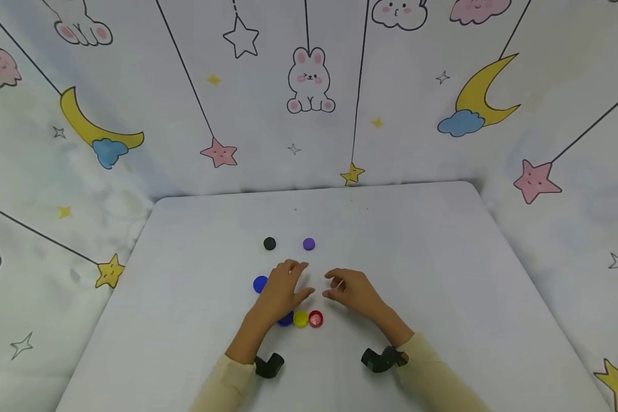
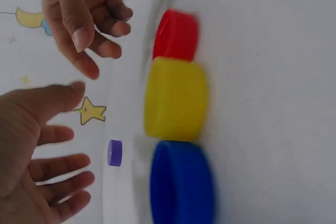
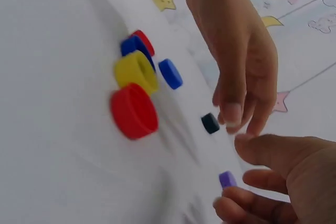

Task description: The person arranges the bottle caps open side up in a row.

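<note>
My left hand (image 1: 282, 292) hovers over the table with its fingers spread and holds nothing. Facing it, my right hand (image 1: 354, 293) has loosely bent fingers and nothing between them. Below the hands, a blue bottle cap (image 2: 184, 184), a yellow bottle cap (image 2: 177, 98) and a red bottle cap (image 1: 316, 319) stand side by side in a row. A second red cap (image 3: 144, 41) shows beyond the blue one in the right wrist view; the left forearm hides it in the head view. Another blue cap (image 1: 260, 284) lies partly behind the left hand.
Farther back on the white table (image 1: 417, 240) lie a black cap (image 1: 270, 244) and a purple cap (image 1: 309, 244). A patterned cloth (image 1: 268, 109) with stars, moons and rabbits rises behind the table and at its sides. Dark wrist cameras (image 1: 380, 360) sit near the sleeves.
</note>
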Motion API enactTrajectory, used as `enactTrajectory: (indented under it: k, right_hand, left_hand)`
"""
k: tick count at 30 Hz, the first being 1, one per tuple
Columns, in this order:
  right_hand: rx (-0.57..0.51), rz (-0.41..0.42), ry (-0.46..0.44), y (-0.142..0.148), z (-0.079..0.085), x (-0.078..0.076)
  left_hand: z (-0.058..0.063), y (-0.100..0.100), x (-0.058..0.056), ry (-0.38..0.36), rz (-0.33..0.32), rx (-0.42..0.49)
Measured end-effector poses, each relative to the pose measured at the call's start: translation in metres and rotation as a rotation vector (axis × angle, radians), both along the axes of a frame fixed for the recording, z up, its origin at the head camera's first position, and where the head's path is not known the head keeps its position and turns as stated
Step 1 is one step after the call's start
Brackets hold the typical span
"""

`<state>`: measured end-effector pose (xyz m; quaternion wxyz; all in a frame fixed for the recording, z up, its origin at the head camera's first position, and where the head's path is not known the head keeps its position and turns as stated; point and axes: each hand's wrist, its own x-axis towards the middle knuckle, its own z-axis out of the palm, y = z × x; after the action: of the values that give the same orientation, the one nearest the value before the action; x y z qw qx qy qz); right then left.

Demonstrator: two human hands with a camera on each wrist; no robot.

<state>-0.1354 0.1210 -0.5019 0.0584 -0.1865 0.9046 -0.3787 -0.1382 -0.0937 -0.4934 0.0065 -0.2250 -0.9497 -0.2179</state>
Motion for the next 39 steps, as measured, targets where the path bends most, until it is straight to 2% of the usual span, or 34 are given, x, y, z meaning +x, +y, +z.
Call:
enactTrajectory:
  k: [4,7,11,16,19,24,30,36,39]
  right_hand:
    - [0.091,-0.074,0.080,-0.007,-0.004,-0.019]
    - [0.235,-0.086,0.134,-0.015,-0.015,-0.032]
    - [0.325,-0.094,0.163,-0.023,-0.028,-0.042]
    - [0.236,-0.134,0.180,-0.028,-0.033,-0.054]
    - [0.181,-0.150,0.185,-0.030,-0.033,-0.065]
    - [0.186,-0.175,0.132,-0.030,-0.036,-0.083]
    - [0.195,-0.181,0.087,-0.030,-0.035,-0.094]
    - [0.161,-0.120,0.083,-0.031,-0.030,-0.105]
    - [0.119,-0.063,0.102,-0.030,-0.029,-0.104]
  left_hand:
    - [-0.005,0.009,-0.032,0.013,0.064,-0.043]
    - [-0.011,0.015,-0.048,0.003,0.130,-0.074]
    - [-0.018,0.020,-0.060,-0.027,0.198,-0.090]
    - [-0.018,0.024,-0.069,-0.059,0.245,-0.068]
    - [-0.016,0.025,-0.075,-0.075,0.234,-0.067]
    - [-0.017,0.028,-0.085,-0.114,0.193,-0.061]
    - [-0.023,0.027,-0.094,-0.105,0.141,0.017]
    - [-0.027,0.020,-0.104,-0.084,0.068,0.074]
    - [-0.027,0.015,-0.104,-0.101,0.028,0.116]
